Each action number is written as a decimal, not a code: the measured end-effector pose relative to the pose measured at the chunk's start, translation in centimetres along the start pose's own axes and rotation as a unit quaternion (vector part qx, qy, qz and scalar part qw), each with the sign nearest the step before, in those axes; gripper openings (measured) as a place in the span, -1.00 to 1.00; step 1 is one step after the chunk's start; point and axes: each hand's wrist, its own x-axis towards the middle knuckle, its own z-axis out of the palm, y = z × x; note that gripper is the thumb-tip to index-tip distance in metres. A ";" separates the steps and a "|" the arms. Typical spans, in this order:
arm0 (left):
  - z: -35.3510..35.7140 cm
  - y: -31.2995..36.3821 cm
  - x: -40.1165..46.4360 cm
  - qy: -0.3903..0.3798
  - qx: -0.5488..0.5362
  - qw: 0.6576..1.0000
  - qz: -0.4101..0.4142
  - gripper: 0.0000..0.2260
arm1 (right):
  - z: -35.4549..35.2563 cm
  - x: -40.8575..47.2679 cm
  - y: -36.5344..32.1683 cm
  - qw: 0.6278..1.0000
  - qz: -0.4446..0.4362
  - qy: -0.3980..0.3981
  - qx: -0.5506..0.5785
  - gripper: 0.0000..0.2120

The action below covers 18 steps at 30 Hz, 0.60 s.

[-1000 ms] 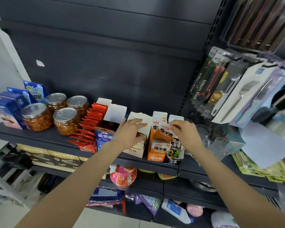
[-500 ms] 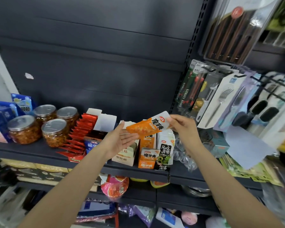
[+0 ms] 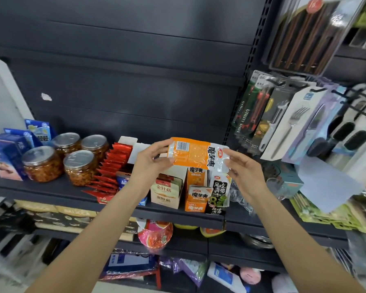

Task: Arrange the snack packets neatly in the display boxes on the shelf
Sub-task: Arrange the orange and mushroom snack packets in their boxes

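Bare arms, bare hands

From my feed I see the left hand [image 3: 151, 160] and right hand [image 3: 244, 174] with no gloves, rings or watch. Both forearms are uncovered, slim and smooth, with no sleeve edge in view anywhere.

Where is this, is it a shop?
Most likely a small shop. Dark metal shelves hold jars and display boxes of snack packets, and packaged forks hang on hooks beside them. The left hand and right hand hold an orange packet.
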 end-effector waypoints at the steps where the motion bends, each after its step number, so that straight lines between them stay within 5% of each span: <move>1: 0.0 0.2 -0.2 -0.004 0.017 1.000 0.019 -0.61 | 0.0 -0.1 0.1 1.000 -0.007 0.009 -0.003 -0.72; 8: -0.1 0.1 -0.9 -0.003 0.045 0.996 0.072 -0.56 | 0.1 -0.5 0.7 0.998 0.017 0.032 0.042 -0.70; 18: -0.2 -1.3 -0.2 0.017 -0.054 0.998 -0.018 -0.61 | 0.2 -0.1 -0.4 0.998 0.011 -0.003 0.069 -0.76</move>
